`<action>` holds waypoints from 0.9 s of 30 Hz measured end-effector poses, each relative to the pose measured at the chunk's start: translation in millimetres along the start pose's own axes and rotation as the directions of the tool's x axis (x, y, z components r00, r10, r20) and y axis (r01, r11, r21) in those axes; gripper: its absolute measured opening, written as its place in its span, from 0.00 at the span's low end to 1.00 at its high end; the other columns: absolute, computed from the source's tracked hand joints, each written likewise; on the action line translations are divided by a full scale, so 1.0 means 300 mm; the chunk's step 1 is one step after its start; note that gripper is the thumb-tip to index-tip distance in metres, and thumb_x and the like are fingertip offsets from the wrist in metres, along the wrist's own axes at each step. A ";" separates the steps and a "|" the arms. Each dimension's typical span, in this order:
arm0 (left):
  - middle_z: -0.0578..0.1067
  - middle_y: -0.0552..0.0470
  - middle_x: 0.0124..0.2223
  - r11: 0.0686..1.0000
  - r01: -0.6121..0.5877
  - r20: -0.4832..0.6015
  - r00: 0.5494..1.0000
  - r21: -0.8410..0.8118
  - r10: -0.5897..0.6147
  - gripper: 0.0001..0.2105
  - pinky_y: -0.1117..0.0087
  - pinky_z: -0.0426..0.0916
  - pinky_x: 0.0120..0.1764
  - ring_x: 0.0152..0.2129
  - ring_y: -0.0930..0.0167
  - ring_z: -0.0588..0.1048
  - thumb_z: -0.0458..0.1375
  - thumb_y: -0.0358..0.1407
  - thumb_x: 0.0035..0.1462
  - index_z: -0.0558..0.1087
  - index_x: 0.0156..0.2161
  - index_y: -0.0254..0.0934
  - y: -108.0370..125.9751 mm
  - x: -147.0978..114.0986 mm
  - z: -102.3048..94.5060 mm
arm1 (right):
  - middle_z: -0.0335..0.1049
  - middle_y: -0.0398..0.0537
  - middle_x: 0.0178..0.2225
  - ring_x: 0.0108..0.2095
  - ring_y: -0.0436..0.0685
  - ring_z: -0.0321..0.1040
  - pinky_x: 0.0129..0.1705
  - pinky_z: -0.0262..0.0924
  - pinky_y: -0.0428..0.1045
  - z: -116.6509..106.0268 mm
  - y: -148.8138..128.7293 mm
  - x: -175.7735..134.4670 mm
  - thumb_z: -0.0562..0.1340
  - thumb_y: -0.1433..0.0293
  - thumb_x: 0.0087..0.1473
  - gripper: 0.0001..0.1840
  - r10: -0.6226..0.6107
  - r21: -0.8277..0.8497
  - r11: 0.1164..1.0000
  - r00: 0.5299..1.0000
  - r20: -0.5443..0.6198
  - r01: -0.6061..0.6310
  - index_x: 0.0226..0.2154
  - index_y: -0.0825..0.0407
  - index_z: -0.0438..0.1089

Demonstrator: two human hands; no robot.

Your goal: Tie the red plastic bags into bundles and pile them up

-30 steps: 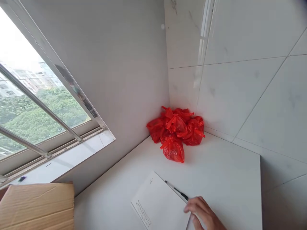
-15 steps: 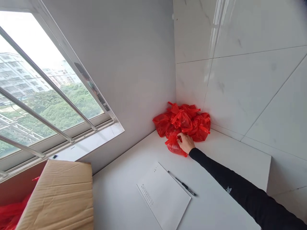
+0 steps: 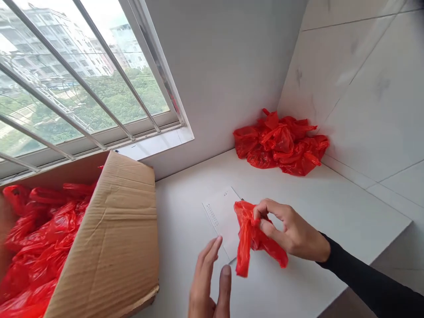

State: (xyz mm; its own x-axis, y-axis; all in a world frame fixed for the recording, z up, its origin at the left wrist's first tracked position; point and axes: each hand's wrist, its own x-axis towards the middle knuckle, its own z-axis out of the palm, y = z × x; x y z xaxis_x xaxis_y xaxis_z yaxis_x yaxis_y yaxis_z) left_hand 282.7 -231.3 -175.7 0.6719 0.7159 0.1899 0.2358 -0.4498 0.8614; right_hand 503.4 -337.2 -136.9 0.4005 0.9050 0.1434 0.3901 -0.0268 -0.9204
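Note:
A knotted red plastic bag [image 3: 247,216] hangs from my right hand [image 3: 291,227], whose thumb and fingers pinch it near the knot. Its loose ends dangle below. My left hand [image 3: 208,282] is at the bottom middle, fingers and thumb apart, just left of the bag and not touching it. Under the bag lies a sheet of white paper [image 3: 220,216] with small writing, partly covered. What the bag contains cannot be made out.
Several more red bags [image 3: 281,143] are heaped in the far corner of the white table [image 3: 185,190]. At the left, an open cardboard box [image 3: 122,221] holds many red bags [image 3: 43,238]. A barred window [image 3: 109,88] is above the box.
My right hand has lifted one red bag off the corner pile and brought it nearer, over the paper. My left hand has come into view. The view has turned left and down.

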 end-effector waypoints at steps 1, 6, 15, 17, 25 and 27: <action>0.65 0.46 0.65 1.000 0.010 0.050 0.999 -0.022 -0.009 0.23 0.54 0.66 0.59 0.62 0.59 0.64 0.53 0.36 0.65 0.63 0.64 0.50 -0.004 0.002 0.015 | 0.66 0.40 0.30 0.32 0.52 0.63 0.38 0.60 0.50 0.029 -0.003 -0.024 0.56 0.75 0.58 0.06 -0.010 -0.002 1.000 0.998 0.066 0.010 0.34 0.48 0.64; 0.73 0.43 0.56 0.969 0.239 0.380 0.903 -0.057 -0.200 0.16 0.58 0.70 0.51 0.52 0.60 0.72 0.54 0.38 0.64 0.69 0.57 0.44 -0.017 -0.035 0.041 | 0.68 0.42 0.36 0.39 0.54 0.63 0.44 0.58 0.51 0.149 0.052 -0.097 0.59 0.77 0.52 0.07 -0.031 0.039 0.999 0.984 0.177 0.024 0.33 0.48 0.64; 0.76 0.50 0.45 0.871 0.454 0.297 0.872 -0.190 -0.389 0.09 0.67 0.69 0.43 0.39 0.67 0.74 0.56 0.37 0.62 0.71 0.46 0.40 -0.113 -0.169 0.015 | 0.62 0.38 0.27 0.29 0.51 0.59 0.33 0.57 0.48 0.106 0.070 -0.125 0.54 0.69 0.61 0.04 0.226 0.401 0.875 0.961 0.161 -0.272 0.33 0.48 0.61; 0.76 0.50 0.43 0.852 0.479 0.287 0.864 -0.210 -0.415 0.10 0.68 0.69 0.43 0.37 0.67 0.74 0.57 0.39 0.62 0.71 0.47 0.39 -0.112 -0.172 0.007 | 0.69 0.40 0.32 0.36 0.52 0.67 0.42 0.61 0.50 0.120 0.077 -0.125 0.55 0.67 0.64 0.04 0.254 0.420 0.852 0.948 0.191 -0.313 0.40 0.47 0.64; 0.74 0.46 0.53 0.842 0.459 0.309 0.875 -0.282 -0.373 0.19 0.65 0.70 0.49 0.47 0.64 0.74 0.60 0.40 0.61 0.66 0.56 0.42 -0.067 -0.160 -0.002 | 0.73 0.43 0.46 0.47 0.56 0.68 0.52 0.61 0.54 0.258 0.062 -0.151 0.62 0.73 0.59 0.10 0.076 0.140 0.982 0.942 0.328 -0.128 0.43 0.45 0.71; 0.75 0.48 0.49 0.867 0.443 0.273 0.884 -0.230 -0.379 0.16 0.67 0.70 0.48 0.45 0.66 0.74 0.60 0.40 0.61 0.69 0.53 0.42 -0.080 -0.170 -0.020 | 0.75 0.42 0.40 0.41 0.55 0.68 0.47 0.62 0.53 0.260 0.060 -0.156 0.61 0.74 0.59 0.07 0.081 0.081 0.991 0.951 0.297 -0.110 0.38 0.47 0.71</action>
State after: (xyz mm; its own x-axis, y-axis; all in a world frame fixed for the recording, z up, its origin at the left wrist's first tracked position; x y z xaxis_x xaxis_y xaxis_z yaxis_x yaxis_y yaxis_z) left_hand 238.5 -253.8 -203.3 0.6962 0.6578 -0.2874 0.3406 0.0496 0.9389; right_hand 427.1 -346.8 -188.6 0.1665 0.9850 -0.0461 0.2750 -0.0913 -0.9571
